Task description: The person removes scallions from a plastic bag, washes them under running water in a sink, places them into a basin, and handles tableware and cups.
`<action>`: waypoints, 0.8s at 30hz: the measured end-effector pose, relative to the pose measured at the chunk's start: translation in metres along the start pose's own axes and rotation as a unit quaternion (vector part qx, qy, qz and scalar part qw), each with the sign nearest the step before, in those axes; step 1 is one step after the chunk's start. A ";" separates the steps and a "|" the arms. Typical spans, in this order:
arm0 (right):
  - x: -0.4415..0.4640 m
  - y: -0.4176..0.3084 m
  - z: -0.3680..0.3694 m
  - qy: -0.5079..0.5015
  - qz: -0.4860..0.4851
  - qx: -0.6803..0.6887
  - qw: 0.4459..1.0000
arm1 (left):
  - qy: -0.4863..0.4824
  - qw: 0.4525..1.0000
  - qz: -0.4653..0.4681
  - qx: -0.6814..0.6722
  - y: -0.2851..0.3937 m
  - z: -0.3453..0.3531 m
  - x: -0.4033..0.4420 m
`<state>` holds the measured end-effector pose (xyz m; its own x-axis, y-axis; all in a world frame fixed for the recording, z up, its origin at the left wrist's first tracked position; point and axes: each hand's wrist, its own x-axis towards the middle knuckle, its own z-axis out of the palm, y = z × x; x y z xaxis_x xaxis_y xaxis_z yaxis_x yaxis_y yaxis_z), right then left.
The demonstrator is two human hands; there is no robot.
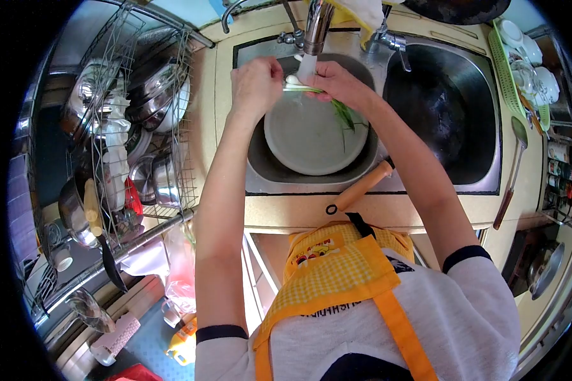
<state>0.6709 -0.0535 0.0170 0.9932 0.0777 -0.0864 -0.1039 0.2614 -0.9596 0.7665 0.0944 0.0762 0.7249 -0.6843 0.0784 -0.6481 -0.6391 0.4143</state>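
Under the running faucet, my right hand is closed around green onions, whose green leaves hang down over a round basin. Their white ends point left towards my left hand, which is curled at the roots and slightly blurred. Whether its fingers pinch anything is too small to tell. The basin sits in the left sink bowl and looks pale grey, with water falling into it.
A handled tool lies across the sink's front edge. To the right are the second sink bowl, a ladle and a green dish rack. Wire racks with pots stand at the left. A wok is at the back.
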 end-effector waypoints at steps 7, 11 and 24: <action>0.006 0.001 0.001 0.023 -0.088 0.042 0.995 | -0.185 0.902 0.011 -0.390 -0.063 0.039 -0.008; 0.006 -0.010 0.005 0.012 -0.051 0.008 0.999 | -0.130 0.990 -0.039 -0.026 -0.028 0.039 -0.027; 0.018 0.011 0.008 -0.023 -0.052 -0.029 0.998 | 0.004 0.942 0.019 -0.336 0.008 0.011 -0.019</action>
<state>0.6869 -0.0418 0.0072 0.9950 0.0970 0.0258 0.0045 0.2141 -0.9768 0.7448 0.0983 0.0682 0.7068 -0.6987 0.1106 -0.3821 -0.2455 0.8909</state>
